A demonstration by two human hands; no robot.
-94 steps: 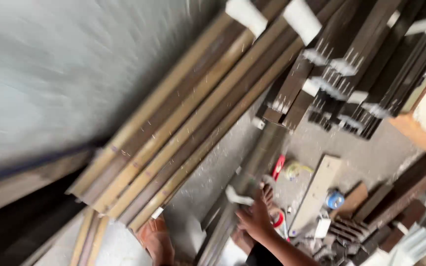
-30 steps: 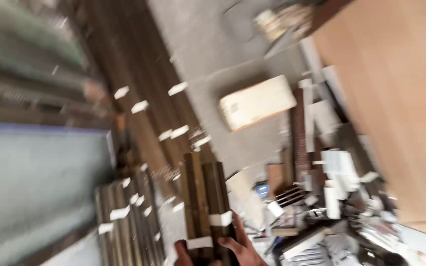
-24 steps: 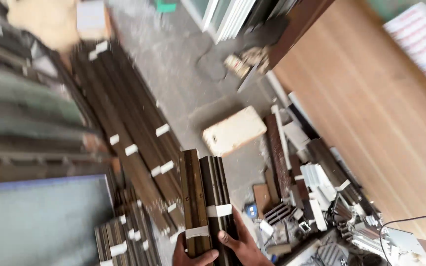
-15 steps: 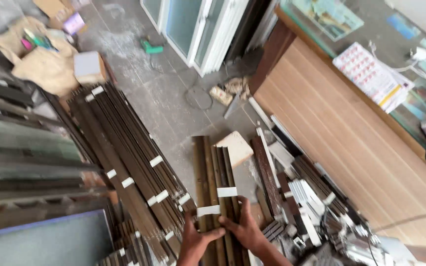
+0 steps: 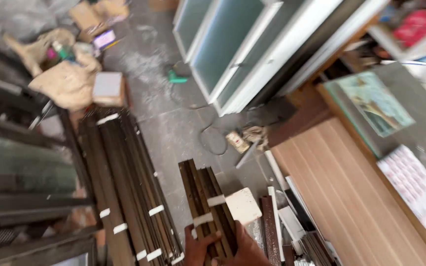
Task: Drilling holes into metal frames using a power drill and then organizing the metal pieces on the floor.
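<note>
A grey concrete floor [image 5: 173, 123], dusty and scuffed, fills the middle of the head view, crowded on every side with workshop stock. At the bottom edge both hands hold a bundle of dark brown profiles [image 5: 205, 197], strapped with pale tape bands and pointing away from the person across the floor. The left hand [image 5: 199, 246] wraps the near end of the bundle from the left, its fingers [image 5: 212, 238] curled tight over the top strips. The right hand [image 5: 245, 251] lies against the bundle's right side with its fingers closed on it, though most of that hand is cut off by the frame edge.

Just right of the bundle sits a small pale block [image 5: 243, 205], touching or nearly touching its side. Left of the bundle, a long stack of similar dark profiles [image 5: 124, 182] with white tape tags lies on the floor, running roughly parallel. Further left of the bundle stand blurred dark metal racks [image 5: 20, 192]. Right of the bundle a broad wooden board [image 5: 351, 197] slopes away, with loose white and brown offcuts [image 5: 282, 221] between the two. Beyond the far end of the bundle a cable [image 5: 213, 140] loops over the floor, and past it a white-framed glass panel [image 5: 232, 44] leans. Up and left of the bundle, crumpled tan sacks [image 5: 67, 81] and a small white box [image 5: 107, 84] lie on the floor.
</note>
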